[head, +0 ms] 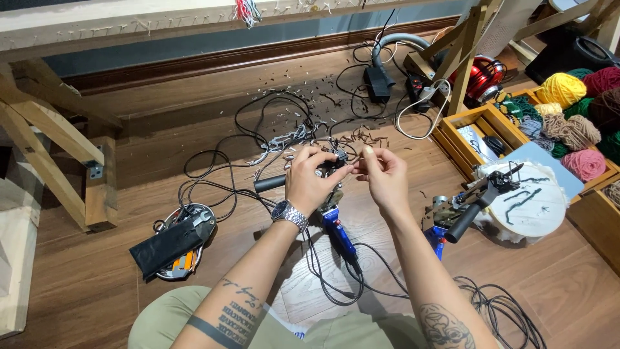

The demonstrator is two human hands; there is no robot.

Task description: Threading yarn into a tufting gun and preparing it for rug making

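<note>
Centrally in the frame, the left hand (310,184) grips a blue-handled tufting gun (332,213) above the wooden floor (129,271), while the right hand (384,174) pinches something tiny at the gun's front; a second gun (465,207) lies right.

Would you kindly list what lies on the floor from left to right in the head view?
Black pouch on round tool tin → left hand → right hand → second blue-handled tufting gun → round white embroidery hoop → pink yarn ball.

Even, soft indoor light; sharp centre, wide-angle bending at edges.
</note>
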